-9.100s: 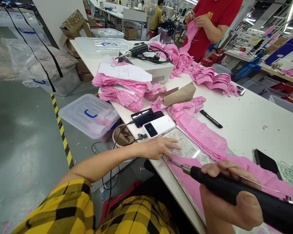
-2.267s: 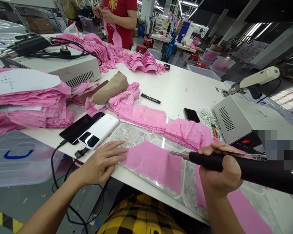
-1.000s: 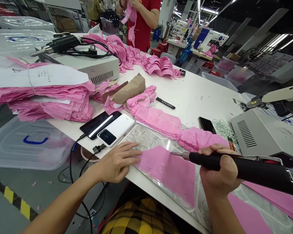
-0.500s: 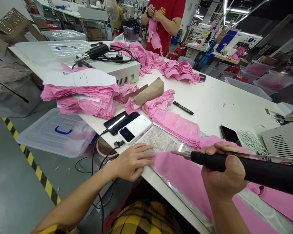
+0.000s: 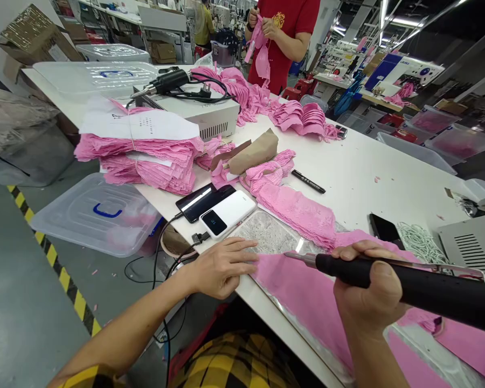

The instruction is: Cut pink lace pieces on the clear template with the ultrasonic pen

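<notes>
My right hand (image 5: 367, 293) is wrapped round a long black cutting tool (image 5: 412, 285) whose metal tip (image 5: 297, 257) hovers over a flat piece of pink fabric (image 5: 303, 291). The fabric lies on a scratched glass plate (image 5: 267, 234) at the near edge of the white table (image 5: 347, 167). My left hand (image 5: 222, 267) rests with its fingers stretched out flat on the left end of that fabric. A strip of stacked pink lace pieces (image 5: 299, 210) lies just beyond the plate.
A white power bank (image 5: 226, 213) and a black phone (image 5: 204, 199) lie left of the plate, with cables hanging off the edge. Bundled pink stacks (image 5: 145, 159), a white control box (image 5: 202, 110), a marker (image 5: 308, 181) and another phone (image 5: 383, 229) are on the table. A person in red (image 5: 285, 37) handles pink fabric at the far end.
The view has swung left and back across the table. The pink fabric under the tool has shifted on the plate; both hands keep their hold and place.
</notes>
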The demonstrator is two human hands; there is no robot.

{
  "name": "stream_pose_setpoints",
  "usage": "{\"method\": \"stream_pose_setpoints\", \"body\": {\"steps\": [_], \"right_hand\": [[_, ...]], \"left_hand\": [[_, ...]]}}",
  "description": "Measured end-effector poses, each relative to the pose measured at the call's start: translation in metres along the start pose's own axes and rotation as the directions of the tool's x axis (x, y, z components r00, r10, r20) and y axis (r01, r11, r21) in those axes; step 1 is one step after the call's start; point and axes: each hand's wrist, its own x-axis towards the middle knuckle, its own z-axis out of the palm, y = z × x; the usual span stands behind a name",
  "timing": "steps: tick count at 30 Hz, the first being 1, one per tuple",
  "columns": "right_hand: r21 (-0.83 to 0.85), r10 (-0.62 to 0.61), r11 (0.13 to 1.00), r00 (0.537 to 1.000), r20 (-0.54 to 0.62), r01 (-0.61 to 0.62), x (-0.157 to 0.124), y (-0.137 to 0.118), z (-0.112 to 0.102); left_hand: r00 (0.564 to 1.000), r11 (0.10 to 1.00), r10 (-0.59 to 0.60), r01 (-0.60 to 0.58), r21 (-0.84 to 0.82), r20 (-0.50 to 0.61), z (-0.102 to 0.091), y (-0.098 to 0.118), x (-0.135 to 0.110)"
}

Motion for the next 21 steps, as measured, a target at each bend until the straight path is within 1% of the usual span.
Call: {"method": "stream_pose_setpoints", "body": {"steps": [5, 10, 15, 21], "right_hand": [[-0.02, 0.053, 0.998, 0.998, -0.025, -0.054, 0.0, -0.003, 0.001], [0.035, 0.112, 0.993, 0.993, -0.025, -0.112, -0.007, -0.007, 0.01], [0.058, 0.119, 0.991, 0.992, 0.031, -0.12, -0.013, -0.004, 0.016], [0.044, 0.103, 0.993, 0.993, 0.056, -0.105, -0.015, -0.001, 0.014]], "left_hand": [[1.0, 1.0, -0.007, 0.006, -0.011, -0.008, 0.001, 0.001, 0.0], [0.997, 0.999, 0.023, -0.025, -0.023, -0.075, -0.001, 0.002, 0.002], [0.997, 1.0, 0.013, -0.014, -0.011, -0.078, -0.002, 0.003, 0.003], [0.995, 1.0, 0.023, -0.025, -0.013, -0.101, -0.001, 0.002, 0.002]]}}
